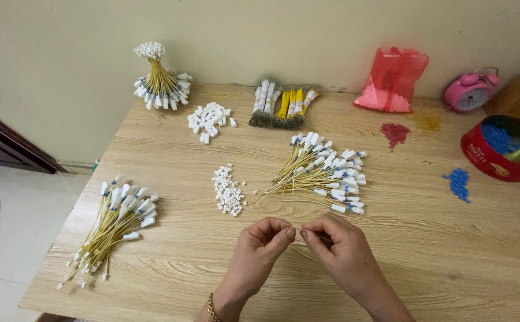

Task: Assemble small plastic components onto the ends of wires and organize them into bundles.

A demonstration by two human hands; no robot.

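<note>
Fingers: your left hand and right hand pinch narrowly on one thin yellow wire, fingertips nearly touching.
Wire place: it sits between both pinches, at 6 o'clock from the small white connector pile.
Grip advice: keep your pinches close to the wire's end so it cannot bow; whether a connector is already on it, I cannot tell.
Supply: finished-looking wire bundle lies at 12 o'clock from your hands; another bundle at 9 o'clock.
Surface: wooden table, steady your wrists on it.
</note>
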